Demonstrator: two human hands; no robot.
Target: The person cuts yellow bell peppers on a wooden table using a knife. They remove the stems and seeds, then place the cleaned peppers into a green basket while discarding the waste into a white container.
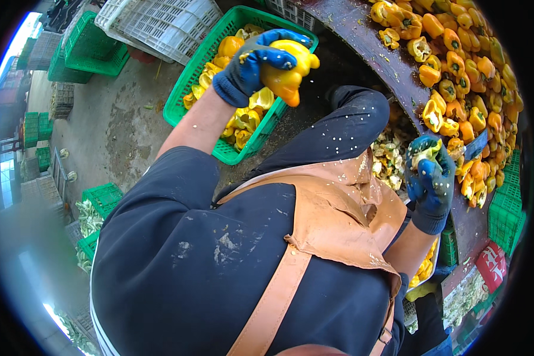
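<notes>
My left hand (pixel 260 62), in a blue-coated work glove, grips a yellow bell pepper (pixel 287 73) above a green plastic crate (pixel 258 144). Yellow pepper pieces (pixel 244 120) fill much of that crate. Over by the table, my right hand (pixel 429 178), gloved alike, is closed around a pale pepper core (pixel 425 155) with green on it. A short flat blade (pixel 476 144) sticks out beside this hand, apparently from a knife held in it; its handle is mostly hidden.
Orange and yellow peppers (pixel 454 66) are heaped on the dark tabletop (pixel 369 44). Cores and scraps (pixel 387 155) lie below its edge. A white crate (pixel 160 26) stands behind the green one. Farther left are more green crates (pixel 102 198). Pale seeds dot my trousers and tan apron (pixel 338 200).
</notes>
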